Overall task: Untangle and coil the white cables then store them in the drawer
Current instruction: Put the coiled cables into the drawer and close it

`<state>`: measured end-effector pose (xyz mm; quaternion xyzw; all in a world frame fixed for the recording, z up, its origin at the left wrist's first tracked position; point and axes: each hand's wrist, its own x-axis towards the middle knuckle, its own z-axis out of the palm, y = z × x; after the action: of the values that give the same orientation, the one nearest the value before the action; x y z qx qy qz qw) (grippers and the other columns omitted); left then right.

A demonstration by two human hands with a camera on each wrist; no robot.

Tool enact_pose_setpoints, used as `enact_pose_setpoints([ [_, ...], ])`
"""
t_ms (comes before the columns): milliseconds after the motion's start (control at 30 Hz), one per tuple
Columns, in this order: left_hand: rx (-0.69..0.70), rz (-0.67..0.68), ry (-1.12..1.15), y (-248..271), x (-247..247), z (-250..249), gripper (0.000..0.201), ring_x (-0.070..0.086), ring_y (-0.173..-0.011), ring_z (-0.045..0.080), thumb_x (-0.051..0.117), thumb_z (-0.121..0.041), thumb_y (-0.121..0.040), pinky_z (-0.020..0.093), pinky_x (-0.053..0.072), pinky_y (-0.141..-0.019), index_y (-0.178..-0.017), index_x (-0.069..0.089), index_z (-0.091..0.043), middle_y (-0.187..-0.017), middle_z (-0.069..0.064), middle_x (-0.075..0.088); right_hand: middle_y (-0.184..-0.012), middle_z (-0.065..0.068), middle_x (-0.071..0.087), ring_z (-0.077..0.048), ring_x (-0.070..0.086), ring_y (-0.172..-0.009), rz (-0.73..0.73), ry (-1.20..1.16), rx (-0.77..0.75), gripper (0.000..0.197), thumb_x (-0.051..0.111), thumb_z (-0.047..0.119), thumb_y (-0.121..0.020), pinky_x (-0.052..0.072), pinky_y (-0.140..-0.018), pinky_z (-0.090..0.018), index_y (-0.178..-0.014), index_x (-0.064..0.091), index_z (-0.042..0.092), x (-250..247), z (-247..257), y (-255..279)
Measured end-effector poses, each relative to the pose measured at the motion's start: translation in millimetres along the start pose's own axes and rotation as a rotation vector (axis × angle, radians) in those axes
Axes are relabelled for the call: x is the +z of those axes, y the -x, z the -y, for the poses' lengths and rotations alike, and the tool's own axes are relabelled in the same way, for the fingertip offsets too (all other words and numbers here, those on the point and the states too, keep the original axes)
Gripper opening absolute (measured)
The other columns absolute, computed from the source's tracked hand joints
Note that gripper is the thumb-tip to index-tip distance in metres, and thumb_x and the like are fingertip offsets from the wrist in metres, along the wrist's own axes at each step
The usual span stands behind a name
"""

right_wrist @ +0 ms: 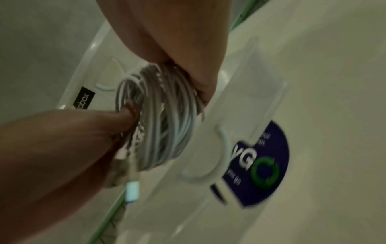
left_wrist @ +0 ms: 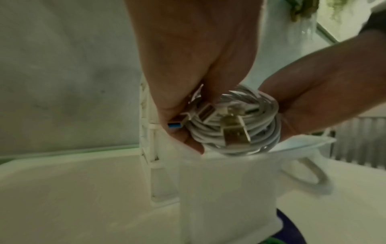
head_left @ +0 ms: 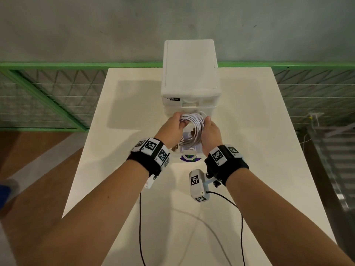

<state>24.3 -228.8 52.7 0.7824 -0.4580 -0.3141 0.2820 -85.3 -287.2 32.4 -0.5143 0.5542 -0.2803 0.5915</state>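
Both hands hold one bundle of coiled white cables (head_left: 192,129) between them, above the pulled-out translucent plastic drawer (head_left: 190,149) of a small white plastic drawer unit (head_left: 190,73) that stands on the white desk (head_left: 249,131). The left hand (head_left: 171,129) closes its grip on the left side of the coil, with the thumb over the top of the loops and the fingers curled underneath. The right hand (head_left: 211,134) closes its grip on the right side in the same way, thumb on top.

In the left wrist view the coil (left_wrist: 240,125) hangs just over the drawer's front wall (left_wrist: 229,181), and several plugs stick out of it: a metal USB plug (left_wrist: 236,132) facing the camera and a blue-tipped plug (left_wrist: 175,125) beside the left thumb. The right wrist view is blurred; it shows the loops (right_wrist: 165,125) pinched between the two hands, with the drawer's curved handle (right_wrist: 221,148) and a dark blue round sticker with white letters and a green ring (right_wrist: 259,165) below them.

A black label with white lettering (head_left: 173,99) sits on the unit's upper drawer front. Black wristbands with square printed markers are on both wrists, and thin black cords run from them across the desk towards the person.
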Motion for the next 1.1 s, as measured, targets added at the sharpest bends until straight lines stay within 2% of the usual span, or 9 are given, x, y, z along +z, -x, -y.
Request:
enact_pose_setpoints([
  [100, 0.026, 0.037, -0.128, -7, 3, 0, 0.032, 0.058, -0.104, 0.035, 0.04, -0.021, -0.099, 0.037, 0.043, -0.083, -0.126, 0.044, -0.004, -0.118, 0.021, 0.059, -0.095, -0.015, 0.062, -0.028, 0.056, -0.088, 0.023, 0.223, -0.067, 0.038, 0.029, 0.024, -0.1, 0.041, -0.075, -0.033, -0.101, 0.059, 0.0, -4, -2, -6],
  [233, -0.017, 0.107, -0.298, -17, 9, -6, 0.031, 0.057, -0.108, 0.034, 0.043, -0.013, -0.098, 0.037, 0.043, -0.084, -0.127, 0.042, -0.002, -0.12, 0.021, 0.058, -0.094, -0.013, 0.055, -0.023, 0.047, -0.084, 0.134, 0.327, -0.142, 0.021, 0.03, 0.016, -0.099, 0.034, -0.071, -0.029, -0.1, 0.046, 0.003, -6, 1, -2],
  [367, -0.043, 0.106, -0.37, -21, 12, -10, 0.028, 0.059, -0.105, 0.037, 0.04, -0.011, -0.098, 0.04, 0.044, -0.086, -0.122, 0.047, 0.003, -0.115, 0.023, 0.061, -0.115, -0.016, 0.052, -0.029, 0.049, -0.104, 0.183, 0.513, -0.312, 0.037, 0.033, 0.016, -0.099, 0.03, -0.073, -0.018, -0.131, 0.037, -0.002, -13, -2, 6],
  [533, -0.087, 0.093, -0.398, -26, 13, -5, 0.033, 0.062, -0.098, 0.035, 0.05, -0.025, -0.097, 0.032, 0.039, -0.073, -0.104, 0.062, 0.004, -0.107, 0.02, 0.066, -0.108, -0.018, 0.063, -0.039, 0.055, -0.096, 0.079, 0.99, -0.665, 0.03, 0.051, -0.006, -0.08, 0.049, -0.079, -0.04, -0.108, 0.063, 0.002, -25, -19, 10],
  [700, -0.051, 0.043, -0.259, -14, 6, -9, 0.037, 0.06, -0.091, 0.035, 0.047, -0.027, -0.098, 0.03, 0.036, -0.071, -0.098, 0.064, 0.006, -0.099, 0.022, 0.066, -0.109, -0.006, 0.067, -0.03, 0.057, -0.104, 0.08, 1.156, -0.723, 0.03, 0.051, 0.014, -0.088, 0.044, -0.082, -0.043, -0.117, 0.059, 0.009, -31, -21, 13],
  [833, -0.056, 0.035, -0.227, 0, -14, -8, 0.033, 0.049, -0.073, 0.026, 0.042, -0.016, -0.095, 0.03, 0.036, -0.065, -0.075, 0.059, 0.004, -0.074, 0.016, 0.053, -0.098, -0.005, 0.07, -0.03, 0.058, -0.099, 0.058, 1.214, -0.756, 0.031, 0.056, 0.027, -0.087, 0.041, -0.078, -0.041, -0.113, 0.06, 0.01, -29, -21, 12],
  [933, -0.007, 0.007, -0.289, 13, -26, -4, 0.025, 0.05, -0.077, 0.023, 0.059, -0.027, -0.088, 0.034, 0.043, -0.073, -0.085, 0.067, -0.003, -0.084, 0.014, 0.054, -0.101, -0.006, 0.068, -0.031, 0.058, -0.096, 0.04, 1.216, -0.74, 0.035, 0.056, 0.031, -0.087, 0.042, -0.077, -0.041, -0.116, 0.056, 0.011, -24, -22, 9],
  [1000, 0.021, 0.098, -0.354, 20, -28, 2, 0.041, 0.057, -0.092, 0.027, 0.072, -0.035, -0.078, 0.036, 0.045, -0.085, -0.1, 0.068, 0.0, -0.1, 0.013, 0.06, -0.113, -0.007, 0.065, -0.031, 0.06, -0.096, 0.051, 1.179, -0.75, 0.043, 0.06, 0.027, -0.086, 0.045, -0.077, -0.043, -0.125, 0.051, 0.011, -21, -27, 8],
  [1100, 0.085, 0.119, -0.477, 20, -23, 12, 0.045, 0.051, -0.112, 0.028, 0.073, -0.024, -0.078, 0.037, 0.041, -0.095, -0.116, 0.063, -0.001, -0.121, 0.013, 0.054, -0.134, -0.006, 0.055, -0.027, 0.054, -0.118, 0.078, 1.165, -0.769, 0.041, 0.052, 0.023, -0.091, 0.041, -0.095, -0.049, -0.13, 0.049, 0.013, -20, -34, 8],
])
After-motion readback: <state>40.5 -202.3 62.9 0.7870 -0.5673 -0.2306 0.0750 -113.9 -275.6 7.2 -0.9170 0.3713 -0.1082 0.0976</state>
